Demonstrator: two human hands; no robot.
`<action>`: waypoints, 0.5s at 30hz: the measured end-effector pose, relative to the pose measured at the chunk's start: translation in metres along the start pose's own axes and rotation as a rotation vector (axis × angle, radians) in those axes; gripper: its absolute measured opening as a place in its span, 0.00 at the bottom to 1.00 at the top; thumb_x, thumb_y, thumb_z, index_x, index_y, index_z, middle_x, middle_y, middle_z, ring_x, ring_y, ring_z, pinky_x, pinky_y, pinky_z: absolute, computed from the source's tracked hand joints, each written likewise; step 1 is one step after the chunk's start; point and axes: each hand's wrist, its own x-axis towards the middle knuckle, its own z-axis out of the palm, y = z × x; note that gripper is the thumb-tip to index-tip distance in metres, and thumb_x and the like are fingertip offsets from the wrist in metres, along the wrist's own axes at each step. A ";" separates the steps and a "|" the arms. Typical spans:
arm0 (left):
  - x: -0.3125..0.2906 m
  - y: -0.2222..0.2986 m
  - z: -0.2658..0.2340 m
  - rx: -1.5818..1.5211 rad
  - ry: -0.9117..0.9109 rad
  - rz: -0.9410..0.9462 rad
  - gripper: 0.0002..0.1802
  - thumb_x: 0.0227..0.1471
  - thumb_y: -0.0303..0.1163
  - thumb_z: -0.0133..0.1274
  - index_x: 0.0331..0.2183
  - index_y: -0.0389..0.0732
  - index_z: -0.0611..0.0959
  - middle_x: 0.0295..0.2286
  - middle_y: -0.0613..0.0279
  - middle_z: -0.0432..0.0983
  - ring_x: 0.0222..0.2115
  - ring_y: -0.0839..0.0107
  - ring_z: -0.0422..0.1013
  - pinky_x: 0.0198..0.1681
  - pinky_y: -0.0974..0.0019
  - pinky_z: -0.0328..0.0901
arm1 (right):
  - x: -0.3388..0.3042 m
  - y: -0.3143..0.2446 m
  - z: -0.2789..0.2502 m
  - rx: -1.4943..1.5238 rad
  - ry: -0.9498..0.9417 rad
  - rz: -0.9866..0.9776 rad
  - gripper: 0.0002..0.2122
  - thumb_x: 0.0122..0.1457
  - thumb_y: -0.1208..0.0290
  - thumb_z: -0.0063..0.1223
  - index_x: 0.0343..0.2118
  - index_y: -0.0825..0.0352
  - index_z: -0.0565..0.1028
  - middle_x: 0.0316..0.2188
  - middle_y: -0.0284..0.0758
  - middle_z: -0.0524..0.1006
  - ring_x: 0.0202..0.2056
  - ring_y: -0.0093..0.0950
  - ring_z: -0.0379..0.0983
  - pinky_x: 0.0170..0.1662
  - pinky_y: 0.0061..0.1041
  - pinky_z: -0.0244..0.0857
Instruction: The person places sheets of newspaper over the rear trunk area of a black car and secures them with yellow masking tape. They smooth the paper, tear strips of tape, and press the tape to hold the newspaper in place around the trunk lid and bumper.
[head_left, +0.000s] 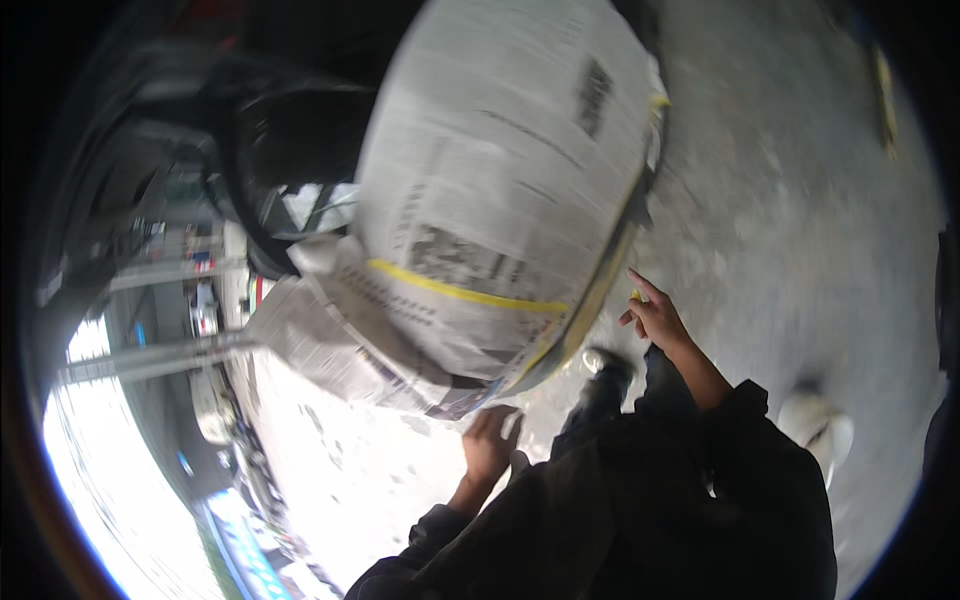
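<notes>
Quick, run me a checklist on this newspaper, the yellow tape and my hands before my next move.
1. Yellow tape strip lying across the newspaper: ok.
2. Newspaper's lower-left part smooth: not ok, it is creased and folded.
3. Left hand near the newspaper's lower edge: ok; contact, cannot tell.
4. Right hand empty: cannot tell, a small yellow thing shows at its fingers.
5. Tape firmly stuck: cannot tell.
</notes>
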 end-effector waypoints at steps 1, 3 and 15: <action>0.010 -0.010 -0.008 0.026 0.187 -0.052 0.16 0.46 0.27 0.68 0.39 0.39 0.83 0.36 0.55 0.79 0.37 0.54 0.76 0.42 0.56 0.71 | 0.010 -0.022 0.013 -0.046 -0.076 -0.112 0.25 0.68 0.78 0.44 0.68 0.63 0.63 0.26 0.34 0.80 0.19 0.18 0.72 0.18 0.17 0.61; 0.032 -0.024 -0.014 0.015 0.541 -0.202 0.28 0.44 0.28 0.71 0.47 0.36 0.78 0.42 0.50 0.74 0.42 0.51 0.72 0.46 0.54 0.68 | 0.021 -0.072 0.036 -0.204 -0.173 -0.343 0.22 0.70 0.76 0.44 0.66 0.61 0.67 0.27 0.31 0.79 0.17 0.14 0.65 0.20 0.17 0.61; 0.096 -0.015 -0.046 -0.044 0.765 -0.111 0.20 0.42 0.19 0.55 0.41 0.41 0.83 0.35 0.56 0.76 0.36 0.54 0.72 0.39 0.56 0.69 | -0.011 -0.260 0.261 -0.752 -0.379 -1.235 0.09 0.64 0.75 0.56 0.44 0.70 0.80 0.38 0.41 0.80 0.37 0.35 0.79 0.39 0.28 0.71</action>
